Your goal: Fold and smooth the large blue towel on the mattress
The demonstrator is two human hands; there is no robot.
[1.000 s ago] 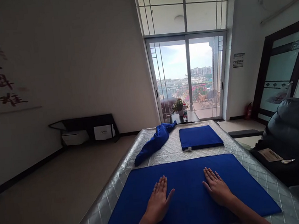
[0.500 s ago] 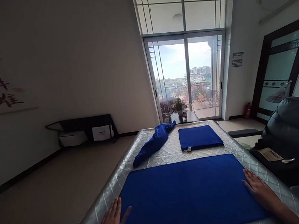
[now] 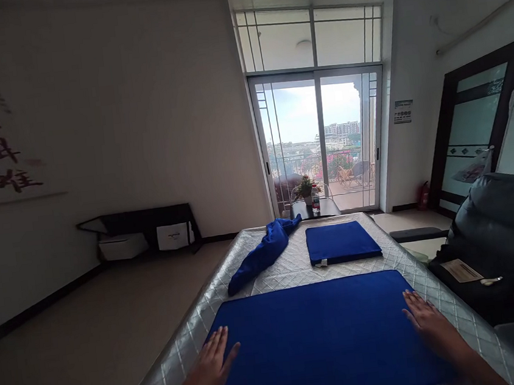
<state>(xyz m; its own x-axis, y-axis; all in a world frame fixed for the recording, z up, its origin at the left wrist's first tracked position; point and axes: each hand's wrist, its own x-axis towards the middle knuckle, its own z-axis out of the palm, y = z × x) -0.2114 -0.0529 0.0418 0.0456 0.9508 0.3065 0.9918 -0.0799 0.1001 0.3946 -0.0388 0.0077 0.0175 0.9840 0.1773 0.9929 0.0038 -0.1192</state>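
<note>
A blue cloth [image 3: 318,339], spread flat with a fold at its near part hard to make out, lies on a silvery quilted mattress [image 3: 275,279]. My left hand [image 3: 213,359] rests on the cloth's left edge, fingers stretched out and thumb apart. On the right edge my right hand [image 3: 429,321] lies flat, its fingers also extended. Beyond the cloth is a neatly folded blue cloth [image 3: 342,241] with a small white tag. To its left, a crumpled blue cloth [image 3: 263,254] stretches along the mattress.
Behind the mattress a small dark table [image 3: 327,207] bears a potted plant [image 3: 305,188] and a bottle [image 3: 315,200]. A black armchair [image 3: 495,235] stands at the right, with a brown card [image 3: 462,270] on it. White boxes [image 3: 174,236] sit by the left wall.
Both hands have shifted inward over the spread cloth, the left one also a little farther forward. The camera view has tilted slightly upward. The folded and crumpled cloths stay put.
</note>
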